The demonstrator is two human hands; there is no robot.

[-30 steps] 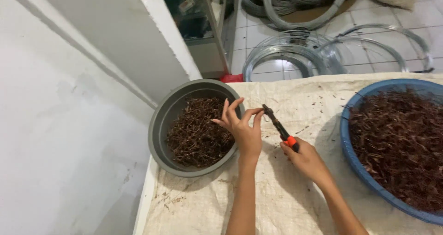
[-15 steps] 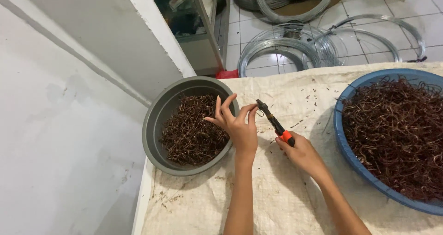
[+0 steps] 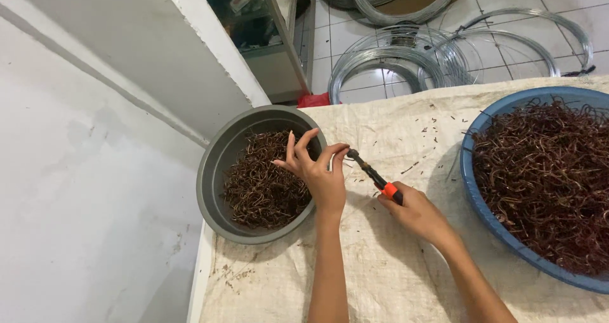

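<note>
My left hand hovers at the right rim of a grey bowl, thumb and forefinger pinched at the tip of the tool, the other fingers spread. What it pinches is too small to see. My right hand grips small pliers with orange and black handles, jaws pointing up-left toward the left fingertips. The grey bowl holds a heap of dark brown bent wire pieces. A large blue basin at the right is full of similar brown wire pieces.
Both containers stand on a table covered with beige woven sacking, scattered with tiny wire bits. A white wall lies to the left. Beyond the table, coils of silver wire lie on a tiled floor beside a glass cabinet.
Both hands stay together at the bowl's rim with little movement; the left forefinger and thumb have closed in on the pliers' tip.
</note>
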